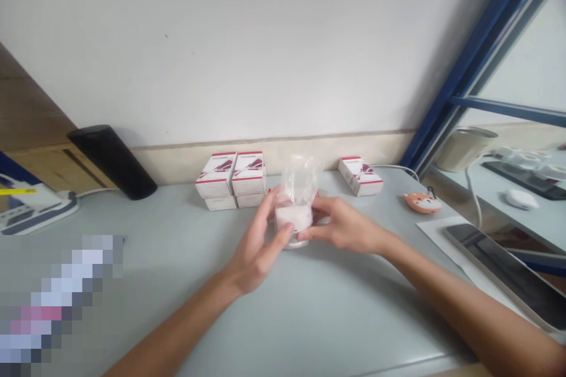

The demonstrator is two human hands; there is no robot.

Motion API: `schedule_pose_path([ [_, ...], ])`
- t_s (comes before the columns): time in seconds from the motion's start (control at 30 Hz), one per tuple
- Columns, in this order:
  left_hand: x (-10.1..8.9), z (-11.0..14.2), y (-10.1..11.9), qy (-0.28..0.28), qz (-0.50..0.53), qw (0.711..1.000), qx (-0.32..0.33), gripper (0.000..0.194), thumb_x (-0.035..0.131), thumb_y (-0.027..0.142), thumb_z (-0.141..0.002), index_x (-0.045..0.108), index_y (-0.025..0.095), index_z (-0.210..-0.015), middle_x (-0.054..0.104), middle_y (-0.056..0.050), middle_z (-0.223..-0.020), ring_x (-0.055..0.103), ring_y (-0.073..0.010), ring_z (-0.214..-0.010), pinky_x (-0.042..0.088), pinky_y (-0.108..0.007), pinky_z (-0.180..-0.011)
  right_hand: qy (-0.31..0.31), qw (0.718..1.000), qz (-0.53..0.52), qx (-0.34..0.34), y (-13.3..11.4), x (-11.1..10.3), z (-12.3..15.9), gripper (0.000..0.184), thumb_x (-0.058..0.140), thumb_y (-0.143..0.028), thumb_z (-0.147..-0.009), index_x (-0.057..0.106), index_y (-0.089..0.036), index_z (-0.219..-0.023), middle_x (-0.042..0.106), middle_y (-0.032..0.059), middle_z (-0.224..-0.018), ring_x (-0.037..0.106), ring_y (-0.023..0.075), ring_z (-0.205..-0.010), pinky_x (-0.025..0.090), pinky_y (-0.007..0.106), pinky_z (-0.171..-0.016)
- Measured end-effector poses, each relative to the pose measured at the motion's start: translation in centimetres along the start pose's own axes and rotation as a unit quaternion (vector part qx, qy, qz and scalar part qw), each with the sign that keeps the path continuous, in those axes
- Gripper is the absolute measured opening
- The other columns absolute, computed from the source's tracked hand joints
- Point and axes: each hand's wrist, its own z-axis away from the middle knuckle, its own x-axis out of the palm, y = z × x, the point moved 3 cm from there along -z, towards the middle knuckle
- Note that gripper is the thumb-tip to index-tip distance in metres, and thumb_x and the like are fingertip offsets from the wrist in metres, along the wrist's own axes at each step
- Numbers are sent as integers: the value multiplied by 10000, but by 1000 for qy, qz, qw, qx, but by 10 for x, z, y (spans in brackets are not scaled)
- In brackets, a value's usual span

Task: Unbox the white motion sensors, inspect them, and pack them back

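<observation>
Held over the middle of the grey table [283,324], between two bare hands: one white rounded item [293,218] inside one clear bag [299,179]. Cannot tell whether resting on the tabletop or just above. Grasped in the left hand [256,253], with thumb across the front and fingers round the left side; pinched in the right hand [342,227] at the right side, with thumb low on the front and fingers partly hidden behind. Upright as a bundle, long axis near vertical, with loose film pointing up toward the wall [265,47]. Too covered by thumb and film to tell the long axis of the contents alone.

Just behind to the left, four red-and-white boxes [219,171], in two side-by-side stacks of two. Behind to the right, one single box [362,177], lying flat and apart from the stacks. Closed, as far as visible, with insides out of sight.

Farther right, one orange-and-white animal-faced case [423,202], then one dark-screened phone [508,271] on one white sheet [433,232]. Beyond the blue frame [464,53], one beige bucket [462,150], with contents impossible to tell. Toward the left, one black cylinder [112,162] and one white socket strip [42,212].
</observation>
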Motion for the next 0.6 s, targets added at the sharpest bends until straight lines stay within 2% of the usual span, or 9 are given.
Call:
schedule_pose_path([
  [0.1,-2,-2,-6,7,-20,1000,-13,647,649,375,-1004,377,287,-1584,513,-109,-1596,474,-309,-1472,382,-425,-1205,-22,1000,19,-8,2,-4,1,415,768,-519,-889,747,-211,-1167,776,59,-1067,689,260,-943,539,385,-846],
  [0.23,-3,-4,-12,-2,-26,1000,15,686,719,347,-960,383,318,-1556,531,-115,-1573,511,-306,-1445,412,-425,-1181,-75,996,43,-13,1,-17,5,392,738,-537,-912,747,-221,-1145,775,55,-1053,698,258,-961,551,391,-870],
  [0.43,-5,-8,-22,-28,-21,999,-36,792,764,367,-923,307,343,-1569,530,-132,-1556,543,-316,-1412,469,-449,-1125,-30,999,41,-7,1,-26,7,455,739,-535,-913,699,-218,-1238,749,84,-1158,702,249,-992,551,403,-901],
  [0.53,-8,-9,-24,-41,-24,997,-57,879,810,363,-880,282,360,-1583,597,-131,-1490,587,-330,-1361,486,-480,-1098,-41,996,79,4,3,-23,7,397,722,-530,-926,720,-210,-1160,766,79,-1085,702,250,-942,544,401,-873],
  [0.6,-10,-10,-24,-51,-37,996,-67,872,841,362,-848,345,345,-1564,619,-126,-1470,578,-340,-1372,470,-496,-1116,-55,994,98,10,4,-21,7,368,716,-523,-932,737,-210,-1124,776,71,-1028,699,250,-904,539,396,-848],
])
